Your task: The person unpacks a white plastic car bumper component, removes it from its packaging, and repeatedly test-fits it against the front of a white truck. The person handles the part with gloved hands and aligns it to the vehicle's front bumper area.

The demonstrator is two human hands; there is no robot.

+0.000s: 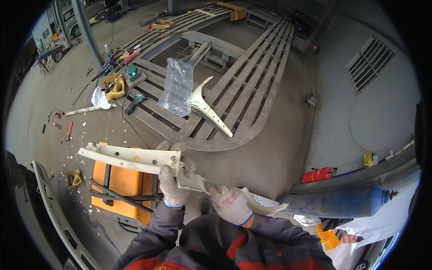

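Note:
Across my front I hold a long cream-coloured car body panel (130, 156), with a row of holes along its left part and a curved right end. My left hand (174, 186), in a whitish work glove, is closed around its middle, with the soiled fingertips showing beyond the upper edge. Gloved as well, my right hand (230, 203) grips it farther right, beside the curved end. A second cream panel (209, 112), forked and with holes, lies on the slatted metal frame (252, 101) ahead. A clear plastic bag (176, 87) partly covers that panel's left side.
A green power drill (136, 102) and yellow tape dispenser (114, 87) lie at the frame's left. An orange cabinet (119, 180) with black bars stands at near left. A blue gas cylinder (335, 201) and red extinguisher (318, 175) lie at the right. White scraps litter the left floor.

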